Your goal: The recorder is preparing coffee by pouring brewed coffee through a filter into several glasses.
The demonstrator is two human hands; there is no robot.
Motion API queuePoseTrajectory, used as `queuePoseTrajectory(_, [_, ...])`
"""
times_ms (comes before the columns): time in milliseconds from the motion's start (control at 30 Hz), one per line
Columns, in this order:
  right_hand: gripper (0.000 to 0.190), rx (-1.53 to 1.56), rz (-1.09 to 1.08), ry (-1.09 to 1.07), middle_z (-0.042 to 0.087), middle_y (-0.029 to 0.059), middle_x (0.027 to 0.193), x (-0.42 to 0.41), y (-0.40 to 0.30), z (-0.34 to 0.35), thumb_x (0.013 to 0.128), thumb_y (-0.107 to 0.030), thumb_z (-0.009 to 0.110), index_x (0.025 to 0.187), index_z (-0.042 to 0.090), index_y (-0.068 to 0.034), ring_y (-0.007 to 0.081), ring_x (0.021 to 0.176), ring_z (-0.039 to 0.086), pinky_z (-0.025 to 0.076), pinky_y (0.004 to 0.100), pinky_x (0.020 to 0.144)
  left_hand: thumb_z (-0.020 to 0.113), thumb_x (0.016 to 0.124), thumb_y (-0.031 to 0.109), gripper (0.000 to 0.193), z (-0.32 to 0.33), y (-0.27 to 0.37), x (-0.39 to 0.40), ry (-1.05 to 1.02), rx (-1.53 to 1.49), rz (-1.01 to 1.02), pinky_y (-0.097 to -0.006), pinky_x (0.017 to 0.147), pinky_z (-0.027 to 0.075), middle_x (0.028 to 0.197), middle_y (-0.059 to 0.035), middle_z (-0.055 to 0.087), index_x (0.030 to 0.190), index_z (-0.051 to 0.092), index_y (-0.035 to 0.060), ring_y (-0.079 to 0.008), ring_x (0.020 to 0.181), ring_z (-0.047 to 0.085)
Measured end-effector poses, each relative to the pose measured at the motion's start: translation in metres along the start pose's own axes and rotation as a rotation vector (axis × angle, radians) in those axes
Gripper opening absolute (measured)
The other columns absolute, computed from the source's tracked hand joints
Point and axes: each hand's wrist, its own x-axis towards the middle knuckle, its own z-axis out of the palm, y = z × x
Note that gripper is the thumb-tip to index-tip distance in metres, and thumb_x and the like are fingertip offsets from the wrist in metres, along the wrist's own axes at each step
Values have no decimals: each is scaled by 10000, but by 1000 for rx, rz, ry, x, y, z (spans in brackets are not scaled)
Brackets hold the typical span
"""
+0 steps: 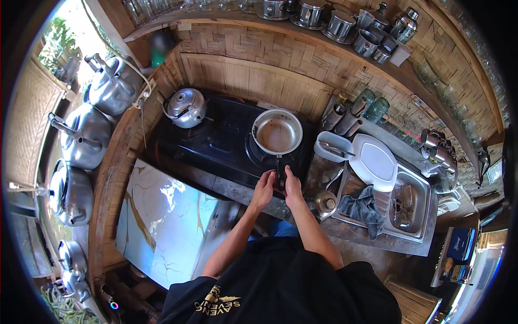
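Before me a metal saucepan point(277, 130) with a dark handle stands on, or just over, the right burner of a black gas stove point(226, 121). Its inside is stained brown, with dark specks along the wall. My left hand point(264, 189) closes on the handle from the left. From the right, my right hand point(293, 187) closes on the same handle, its thumb pointing up along it. The fingers beneath are partly hidden. On the left burner sits a small metal kettle point(187, 107) with its lid on.
Right of the stove are a plastic container point(332, 146) with utensils, a metal kettle point(325, 203), a white tray point(374, 162), a dark cloth point(363, 208) and a steel sink point(423, 202) holding glassware. A marble-patterned surface point(174, 227) lies left. Large kettles point(85, 137) line the left ledge.
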Motion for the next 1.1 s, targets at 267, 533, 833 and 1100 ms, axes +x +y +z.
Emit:
queuePoseTrajectory(267, [972,143,176,-82,353,239,1638,-46,49,-68,979,-552,669,1610,225,40,368,1492,402,303,477,1236,451,1133,426,490,-31,-16,-64,121,202,-16,-350,932,527,1297,-109,668,1396,576,32,-195,1109,660])
queuePoseTrajectory(533, [738,-240,494,-558,464,213,1585,-101,76,-106,1059,-430,581,1568,358,56,330,1475,456,306,480,1242,556,1063,433,479,-86,-105,-212,380,571,-361,-449,959,550,1150,-237,743,1281,665,20,-381,1111,714])
queuePoseTrajectory(833, [759,-1867,251,-1265,590,226,1473,28,254,-253,1013,-555,615,1500,519,19,348,1391,540,415,412,1160,439,1010,699,778,-42,-259,-369,156,480,-1013,-520,1276,250,1704,-167,291,1620,399,217,-394,1561,288])
queuePoseTrajectory(1100, [898,-2066,383,-1343,488,247,1566,80,289,-299,990,-604,632,1548,421,68,341,1452,472,360,398,1204,502,1037,606,770,31,-328,-436,275,-131,-1132,-480,1267,260,1670,-164,373,1623,379,121,-287,1558,327])
